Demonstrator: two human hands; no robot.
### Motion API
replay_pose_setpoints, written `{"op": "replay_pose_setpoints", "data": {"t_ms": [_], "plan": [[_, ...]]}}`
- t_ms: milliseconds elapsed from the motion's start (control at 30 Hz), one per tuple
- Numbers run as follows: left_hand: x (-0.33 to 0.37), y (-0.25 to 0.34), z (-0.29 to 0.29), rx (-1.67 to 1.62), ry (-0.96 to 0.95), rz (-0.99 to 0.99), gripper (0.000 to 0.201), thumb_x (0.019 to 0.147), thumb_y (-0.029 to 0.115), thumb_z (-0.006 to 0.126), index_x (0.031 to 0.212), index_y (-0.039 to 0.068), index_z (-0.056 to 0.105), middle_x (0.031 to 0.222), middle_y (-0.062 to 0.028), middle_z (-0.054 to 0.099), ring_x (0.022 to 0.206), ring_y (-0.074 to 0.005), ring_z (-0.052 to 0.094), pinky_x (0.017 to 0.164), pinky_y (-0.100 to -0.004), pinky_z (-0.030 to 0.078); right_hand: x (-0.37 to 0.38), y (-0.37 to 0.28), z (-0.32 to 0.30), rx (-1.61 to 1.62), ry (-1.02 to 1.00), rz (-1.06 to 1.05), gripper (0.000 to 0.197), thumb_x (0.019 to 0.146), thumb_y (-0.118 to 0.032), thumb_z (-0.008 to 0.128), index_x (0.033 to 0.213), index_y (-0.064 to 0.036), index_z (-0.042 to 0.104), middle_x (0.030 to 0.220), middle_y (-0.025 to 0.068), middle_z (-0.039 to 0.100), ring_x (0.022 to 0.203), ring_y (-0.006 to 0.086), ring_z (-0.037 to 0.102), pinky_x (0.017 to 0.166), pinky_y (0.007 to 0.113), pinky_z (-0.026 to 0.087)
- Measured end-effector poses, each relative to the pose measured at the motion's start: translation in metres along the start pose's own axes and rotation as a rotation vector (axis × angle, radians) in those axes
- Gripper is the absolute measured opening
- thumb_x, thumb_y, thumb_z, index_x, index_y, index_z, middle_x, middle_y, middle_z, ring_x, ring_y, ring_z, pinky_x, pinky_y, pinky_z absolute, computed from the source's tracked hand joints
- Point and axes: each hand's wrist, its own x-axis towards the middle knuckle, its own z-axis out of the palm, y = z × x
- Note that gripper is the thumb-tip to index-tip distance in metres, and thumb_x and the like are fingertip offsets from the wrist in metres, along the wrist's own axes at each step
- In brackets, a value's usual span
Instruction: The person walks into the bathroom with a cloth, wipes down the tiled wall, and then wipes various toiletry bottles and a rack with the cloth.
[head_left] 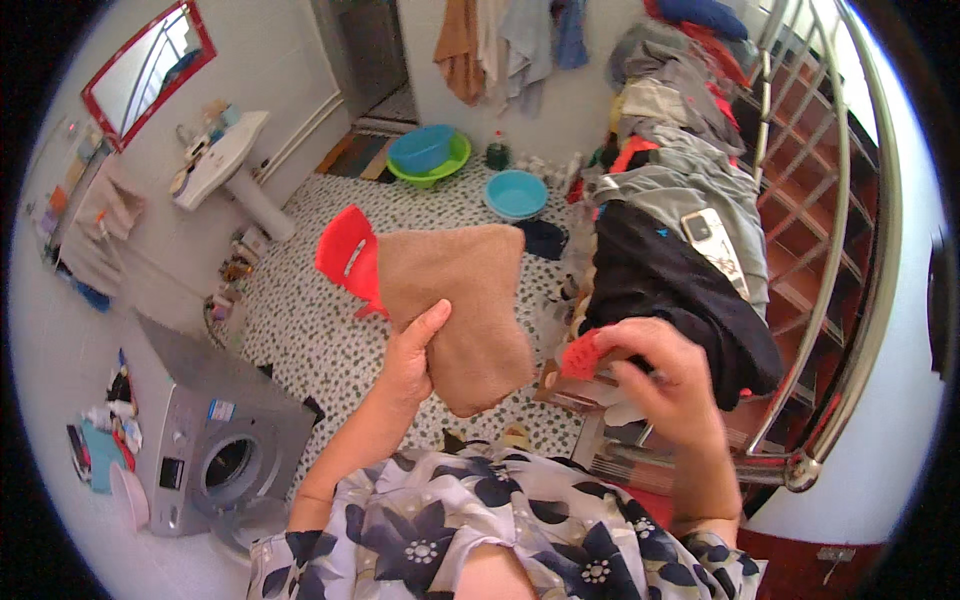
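Brown cloth point(462, 285) is gripped in the left hand point(410, 358), the right hand point(665, 372) pinching a red object point(581, 355); this apparent holding step next calls for steady support.

Soft brightness surrounded me. My bare right hand point(668, 378) blurred slightly; fisheye distortion bowed the shiny metal handrail point(910, 240).

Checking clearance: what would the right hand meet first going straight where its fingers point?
Likely the brown cloth held by the left hand: the right hand points leftward toward it, small red piece leading. Depth is unclear in this one view, so it could miss.
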Motion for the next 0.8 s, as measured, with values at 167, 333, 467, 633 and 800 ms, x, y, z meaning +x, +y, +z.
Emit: {"op": "replay_pose_setpoints", "data": {"t_ms": [167,333,467,633,800], "plan": [[-0.007,0.005,-0.007,-0.085,-0.034,-0.043,0.05,0.083,0.017,0.059,0.125,0.002,0.04,0.12,-0.0112,0.051,0.107,-0.0231,0.053,0.092,-0.0374,0.044,0.028,-0.018,0.018,0.285,-0.036,-0.317,0.022,0.074,-0.001,0.06,0.096,-0.0011,0.059,0.088,0.0132,0.063,0.076,0.0289,0.061,0.067,0.033,0.049],[-0.031,0.009,-0.015,-0.041,0.038,0.017,0.051,0.083,0.02,0.058,0.126,0.001,0.039,0.121,-0.012,0.051,0.108,-0.0237,0.053,0.092,-0.0382,0.043,0.059,-0.06,0.011,1.089,-0.536,-0.807,0.007,0.076,0.0,0.054,0.082,-0.0006,0.057,0.08,0.0148,0.061,0.071,0.0262,0.06,0.059,0.035,0.048],[-0.033,-0.001,-0.01,-0.089,0.018,-0.135,0.05,0.083,0.02,0.058,0.125,0.001,0.04,0.118,-0.012,0.053,0.106,-0.0238,0.054,0.091,-0.038,0.044,0.047,-0.047,0.013,1.082,-0.491,-0.69,0.009,0.078,-0.002,0.053,0.086,-0.0001,0.056,0.083,0.0152,0.06,0.074,0.0263,0.059,0.062,0.035,0.047],[-0.052,0.006,-0.04,-0.077,0.16,-0.03,0.05,0.083,0.023,0.057,0.126,0.002,0.042,0.121,-0.012,0.052,0.109,-0.0249,0.052,0.094,-0.0393,0.042,0.05,-0.011,0.055,0.947,-0.351,-0.357,0.012,0.08,-0.004,0.051,0.091,0.0005,0.054,0.087,0.0156,0.059,0.078,0.0264,0.058,0.066,0.035,0.046],[-0.056,0.01,-0.047,-0.139,0.166,0.018,0.049,0.084,0.022,0.056,0.127,0.003,0.041,0.122,-0.0108,0.052,0.109,-0.0249,0.052,0.094,-0.0395,0.041,0.039,0.023,0.084,0.762,-0.239,0.054,0.015,0.082,-0.005,0.05,0.096,0.0011,0.053,0.091,0.016,0.059,0.082,0.0264,0.057,0.07,0.035,0.045]]}}
